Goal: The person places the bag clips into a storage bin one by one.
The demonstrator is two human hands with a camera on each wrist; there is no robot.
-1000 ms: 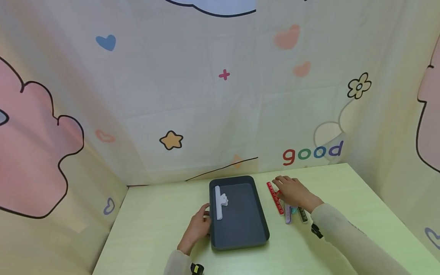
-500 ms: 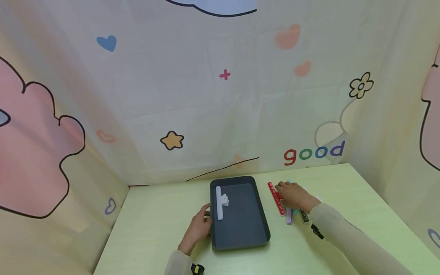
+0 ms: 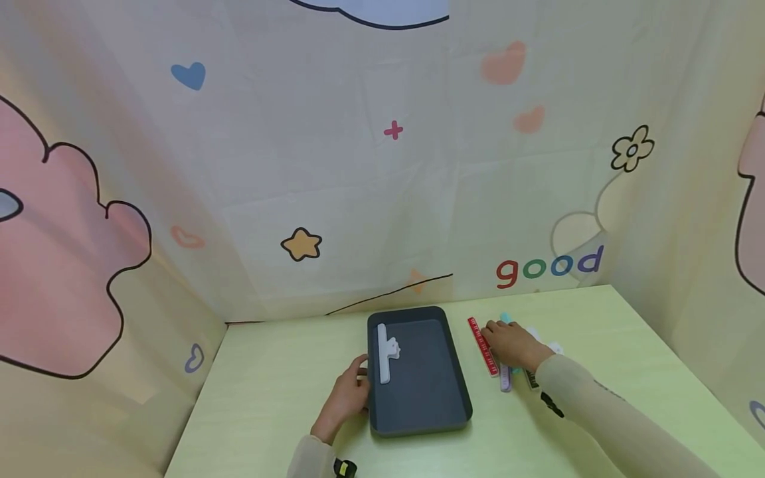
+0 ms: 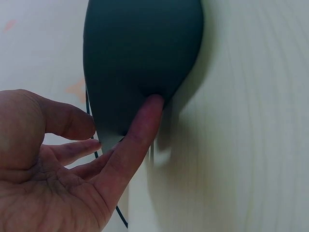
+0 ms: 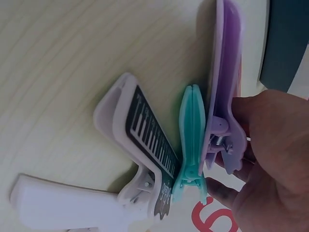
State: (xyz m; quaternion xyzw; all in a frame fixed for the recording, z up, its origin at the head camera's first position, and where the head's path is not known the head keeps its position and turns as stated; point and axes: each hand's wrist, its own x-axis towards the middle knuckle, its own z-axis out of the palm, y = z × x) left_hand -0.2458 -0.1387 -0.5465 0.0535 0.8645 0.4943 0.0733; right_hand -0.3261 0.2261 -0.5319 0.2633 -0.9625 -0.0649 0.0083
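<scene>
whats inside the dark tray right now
One white clip lies inside the dark tray, along its left side, by the left hand. The rest of the tray floor looks bare. The other clips lie outside it, partly covered by the right hand.

Tray centre of table, clips to its right.
Tray (image 3: pixel 418 405) sits mid-table (image 3: pixel 269 398); one clip (image 3: pixel 384 352) lies in it along its left wall. Left hand (image 3: pixel 346 398) touches the tray's left side. Right of tray: a row of clips (image 3: pixel 483 345) side by side, right hand (image 3: pixel 514 345) on them. Curtain (image 3: pixel 382 166) behind.
</scene>
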